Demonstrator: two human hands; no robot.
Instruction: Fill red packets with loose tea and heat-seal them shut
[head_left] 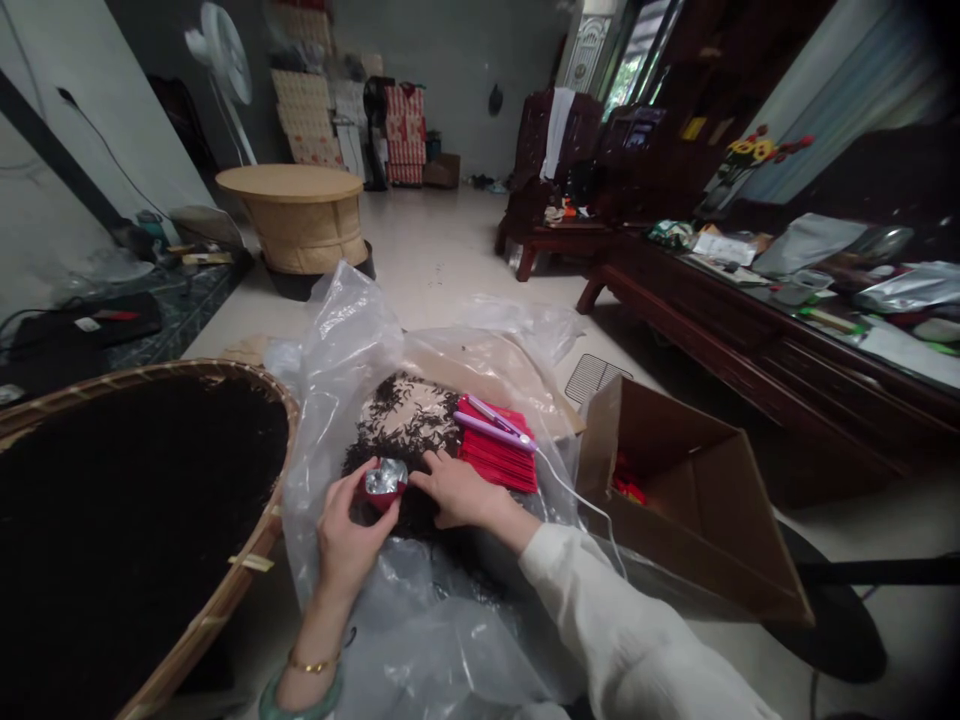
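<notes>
My left hand (349, 530) is wrapped around a small red packet (385, 492), held upright with its silver foil lining and open mouth facing up. Palm down, my right hand (461, 490) reaches over loose dark tea leaves (401, 425), its fingers apart and close to the packet's right side. Its lower fingers are partly hidden, and nothing shows in them. The leaves lie on a clear plastic sheet (337, 340). Right of them is a stack of flat red packets (495, 465), topped by a lilac hand-held sealer (495, 430) with a white cord.
At left stands a wide woven tray (259, 530) filled with dark leaves. An open cardboard box (705, 560) with red pieces inside is at right. Beyond are a round wicker stand (300, 225), a wire rack (596, 377) and a dark wooden table (720, 310).
</notes>
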